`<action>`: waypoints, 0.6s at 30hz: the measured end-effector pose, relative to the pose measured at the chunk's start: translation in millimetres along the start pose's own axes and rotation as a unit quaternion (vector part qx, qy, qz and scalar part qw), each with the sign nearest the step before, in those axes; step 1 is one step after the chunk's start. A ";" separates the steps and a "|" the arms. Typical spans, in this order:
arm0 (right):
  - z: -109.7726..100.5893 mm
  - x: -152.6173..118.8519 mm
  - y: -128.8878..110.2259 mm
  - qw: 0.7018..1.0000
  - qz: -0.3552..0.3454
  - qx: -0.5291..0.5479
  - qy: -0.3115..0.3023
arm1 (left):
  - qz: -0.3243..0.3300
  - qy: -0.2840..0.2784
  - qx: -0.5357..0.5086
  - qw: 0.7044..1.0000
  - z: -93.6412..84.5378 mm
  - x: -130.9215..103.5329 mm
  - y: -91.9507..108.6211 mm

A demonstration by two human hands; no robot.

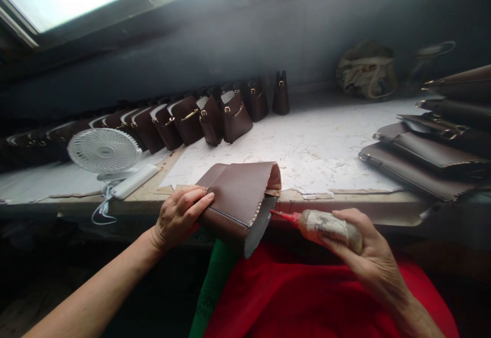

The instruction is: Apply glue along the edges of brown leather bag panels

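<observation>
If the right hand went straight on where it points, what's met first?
Most likely the grey inner face of the brown bag in the left hand. The red nozzle of the bottle leads the right hand, its tip at that face in the picture; depth is unclear, so contact is uncertain.

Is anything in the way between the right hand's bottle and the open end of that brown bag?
Nothing visible. The right hand holds the bottle with its red tip at the open end of the brown bag; whether they touch is hard to tell.
</observation>
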State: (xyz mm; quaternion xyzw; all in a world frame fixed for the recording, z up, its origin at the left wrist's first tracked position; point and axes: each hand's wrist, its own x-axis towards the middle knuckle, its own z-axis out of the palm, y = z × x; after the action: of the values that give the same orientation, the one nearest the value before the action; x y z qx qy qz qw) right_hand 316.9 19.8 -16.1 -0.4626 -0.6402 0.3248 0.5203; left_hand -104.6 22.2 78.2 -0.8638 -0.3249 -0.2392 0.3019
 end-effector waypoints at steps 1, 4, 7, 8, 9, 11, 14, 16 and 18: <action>0.4 -2.6 1.4 1.000 0.002 0.005 -0.015 | 0.001 0.000 0.006 1.000 0.6 -0.3 1.1; 1.2 -6.4 3.7 0.997 -0.014 0.038 -0.062 | 0.007 0.002 0.022 1.000 1.7 -0.4 4.2; 1.6 -5.0 2.8 0.998 -0.033 0.029 -0.032 | 0.013 0.003 0.033 0.999 2.6 0.3 7.2; 1.5 -4.4 2.1 0.999 -0.034 0.019 -0.019 | 0.015 0.005 0.037 0.999 2.9 0.6 8.1; 1.1 -4.3 1.3 0.999 -0.032 0.011 -0.013 | 0.016 0.005 0.040 0.999 3.1 0.8 8.9; 0.0 -5.3 -0.4 0.999 -0.026 0.012 -0.033 | 0.016 0.006 0.046 0.999 3.3 0.8 10.4; -0.3 -7.4 -3.4 0.996 -0.023 0.035 -0.073 | 0.014 0.002 0.053 0.998 2.4 0.5 11.6; 0.9 -6.6 -5.4 0.997 -0.035 0.033 -0.055 | 0.012 -0.003 0.056 0.998 1.2 1.0 11.9; 1.8 -5.0 -7.0 0.999 -0.047 0.018 -0.021 | 0.010 -0.009 0.058 0.998 -0.1 2.3 12.1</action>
State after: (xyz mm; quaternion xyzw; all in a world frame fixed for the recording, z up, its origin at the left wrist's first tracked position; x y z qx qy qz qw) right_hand 313.5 12.8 -12.1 -0.4158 -0.6661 0.3209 0.5296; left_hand -94.5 15.7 75.3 -0.8503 -0.3318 -0.2093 0.3509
